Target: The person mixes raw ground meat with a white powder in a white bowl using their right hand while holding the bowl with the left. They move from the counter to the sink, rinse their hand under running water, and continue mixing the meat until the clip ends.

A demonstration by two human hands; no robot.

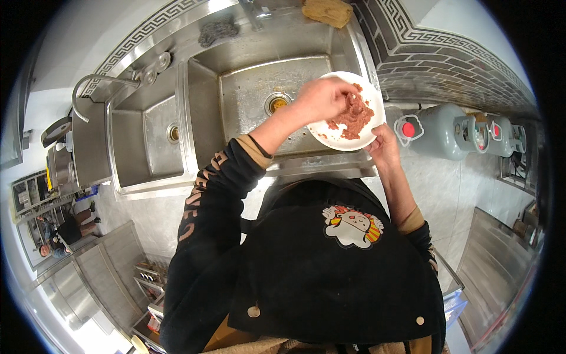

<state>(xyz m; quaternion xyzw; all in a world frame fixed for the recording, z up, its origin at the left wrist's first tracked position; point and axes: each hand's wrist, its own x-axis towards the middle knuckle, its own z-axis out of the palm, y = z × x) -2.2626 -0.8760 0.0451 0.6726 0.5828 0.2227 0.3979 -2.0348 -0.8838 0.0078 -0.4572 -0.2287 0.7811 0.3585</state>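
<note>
A white plate (328,137) with reddish-brown minced meat (357,120) spread on it is held over the right side of the large steel sink basin. My right hand (385,145) grips the plate's near right rim between thumb and fingers. From the left, my left hand (324,98) reaches over the plate, its fingers bent and closed at the meat's upper edge. The fingertips are partly hidden against the meat.
A drain (277,104) with yellowish scraps lies in the large basin (236,97); a smaller basin (150,133) with a curved faucet (88,79) adjoins it. Behind are a scouring pad (218,31) and a yellow-brown sponge (327,12). Grey gas cylinders (442,133) stand right.
</note>
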